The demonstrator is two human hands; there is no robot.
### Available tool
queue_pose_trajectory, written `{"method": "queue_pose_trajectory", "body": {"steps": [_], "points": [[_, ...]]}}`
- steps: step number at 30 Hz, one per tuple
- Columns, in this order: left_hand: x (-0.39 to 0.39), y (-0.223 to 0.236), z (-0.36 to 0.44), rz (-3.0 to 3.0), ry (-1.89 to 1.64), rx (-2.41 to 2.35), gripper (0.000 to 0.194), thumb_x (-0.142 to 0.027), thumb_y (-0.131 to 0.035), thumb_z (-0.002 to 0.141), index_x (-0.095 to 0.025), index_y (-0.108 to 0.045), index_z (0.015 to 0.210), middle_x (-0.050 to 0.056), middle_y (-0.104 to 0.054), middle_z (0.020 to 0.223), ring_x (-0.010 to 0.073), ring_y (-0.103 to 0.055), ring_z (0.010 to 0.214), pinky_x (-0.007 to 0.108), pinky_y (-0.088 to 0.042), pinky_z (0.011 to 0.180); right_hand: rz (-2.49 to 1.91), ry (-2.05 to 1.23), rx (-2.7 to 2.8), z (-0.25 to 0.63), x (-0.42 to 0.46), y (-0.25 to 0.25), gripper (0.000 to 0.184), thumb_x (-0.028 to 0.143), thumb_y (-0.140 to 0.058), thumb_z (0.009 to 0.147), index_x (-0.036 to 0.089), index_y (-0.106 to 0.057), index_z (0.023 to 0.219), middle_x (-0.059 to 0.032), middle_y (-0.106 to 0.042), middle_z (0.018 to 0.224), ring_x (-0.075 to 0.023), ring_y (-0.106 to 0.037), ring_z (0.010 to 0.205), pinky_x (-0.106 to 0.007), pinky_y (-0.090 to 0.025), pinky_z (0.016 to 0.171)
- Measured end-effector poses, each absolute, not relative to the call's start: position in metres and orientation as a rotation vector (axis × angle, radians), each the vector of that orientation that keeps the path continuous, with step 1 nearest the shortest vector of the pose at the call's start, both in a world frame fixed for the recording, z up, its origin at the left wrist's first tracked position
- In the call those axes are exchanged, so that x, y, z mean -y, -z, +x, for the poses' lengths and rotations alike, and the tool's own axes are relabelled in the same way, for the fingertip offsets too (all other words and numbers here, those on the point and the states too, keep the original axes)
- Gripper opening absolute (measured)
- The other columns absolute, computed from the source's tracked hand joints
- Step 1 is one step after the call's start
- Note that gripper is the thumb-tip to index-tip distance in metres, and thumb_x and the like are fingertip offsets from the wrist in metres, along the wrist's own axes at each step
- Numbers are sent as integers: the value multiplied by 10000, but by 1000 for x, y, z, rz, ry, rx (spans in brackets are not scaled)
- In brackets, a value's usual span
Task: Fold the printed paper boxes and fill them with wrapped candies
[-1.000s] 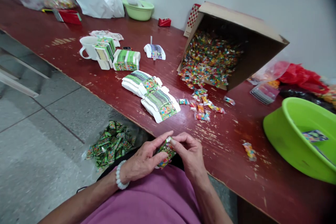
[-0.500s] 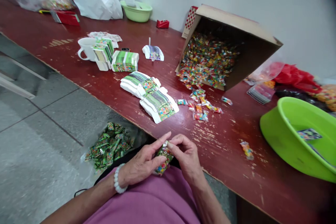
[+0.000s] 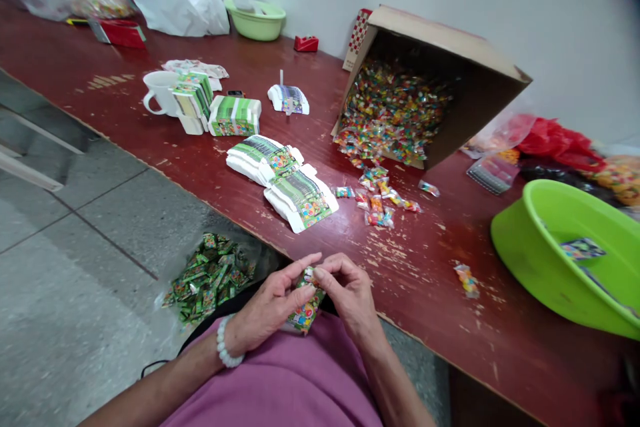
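Observation:
A small green printed candy box [image 3: 305, 313] is between my two hands, above my lap by the table edge. My left hand [image 3: 270, 303] grips it from the left, thumb across its printed face. At the box's top end, my right hand [image 3: 350, 290] pinches the white flap with thumb and bent fingers. Flat green box blanks [image 3: 300, 197] lie in fanned stacks just beyond my hands. Several wrapped candies [image 3: 377, 203] are scattered right of the blanks, in front of a tipped cardboard box [image 3: 480, 90] full of such candies.
Below the table edge, a clear bag [image 3: 213, 280] holds many green boxes. A bright green basin [image 3: 530, 273] stands at right. Further back are a white mug [image 3: 160, 93], banded blank stacks [image 3: 235, 117], a red tape dispenser [image 3: 306, 44] and a pale green bowl [image 3: 257, 23].
The view has shifted slightly. Both hands stay on the candy box, with the left thumb a little higher on its face and more of the print showing.

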State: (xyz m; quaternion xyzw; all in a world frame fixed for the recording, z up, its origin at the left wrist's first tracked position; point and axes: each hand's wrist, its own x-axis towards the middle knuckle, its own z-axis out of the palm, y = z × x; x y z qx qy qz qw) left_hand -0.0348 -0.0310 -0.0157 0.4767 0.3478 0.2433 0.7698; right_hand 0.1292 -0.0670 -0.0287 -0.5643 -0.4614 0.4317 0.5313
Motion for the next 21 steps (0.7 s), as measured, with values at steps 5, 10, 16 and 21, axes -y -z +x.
{"method": "queue_pose_trajectory", "body": {"steps": [5, 10, 16, 21], "points": [[34, 23, -38, 778, -580, -740, 594, -342, -733, 846, -202, -546, 1391, 91, -694, 1227, 221, -641, 1076, 317, -480, 922, -1320, -719, 1467, 124, 71, 26, 100, 233, -651, 897, 267, -745, 891, -45, -687, 885, -212, -600, 867, -354, -443, 800], [33, 23, -40, 722, -560, -766, 498, -336, -785, 794, -196, -649, 1251, 68, -722, 1067, 179, -657, 891, 284, -493, 819, -1303, -786, 1483, 124, 74, 31, 63, 239, -660, 894, 256, -716, 920, -42, -688, 893, -206, -612, 861, -345, -457, 797], [14, 13, -63, 939, -426, -923, 361, -389, -774, 785, -171, -684, 1058, -2, -651, 774, 128, -566, 658, 230, -457, 625, -1620, -531, 1171, 207, 40, 25, 221, 372, -570, 933, 216, -678, 1046, -61, -692, 997, -204, -630, 891, -331, -483, 809], [-13, 14, -110, 1365, -269, -918, 504, -272, -754, 766, -297, -642, 1257, -6, -631, 973, 176, -601, 861, 240, -491, 769, -1956, -380, 1098, 287, -2, 45, 351, 399, -631, 810, 142, -701, 1038, -119, -679, 984, -259, -619, 846, -407, -469, 832]]}}
